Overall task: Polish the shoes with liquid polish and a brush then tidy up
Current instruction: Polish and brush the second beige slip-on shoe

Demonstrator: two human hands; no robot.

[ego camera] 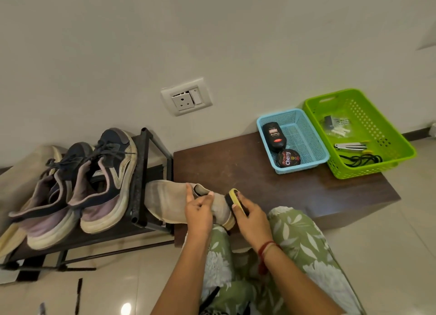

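A beige shoe (167,200) lies on its side at the near left corner of a dark wooden bench (236,163). My left hand (199,211) grips it at the collar, thumb on the upper. My right hand (250,216) holds a yellow-backed brush (234,199), its dark bristles against the shoe's heel. A black liquid polish bottle (274,136) and a round polish tin (288,159) lie in a blue basket (304,137) further back on the bench.
A green basket (368,159) with small tools and a black cord sits right of the blue one. On the left, a dark metal shoe rack (141,173) carries a pair of navy sneakers (94,182). A wall socket (186,97) is behind. My knees in green floral fabric are below.
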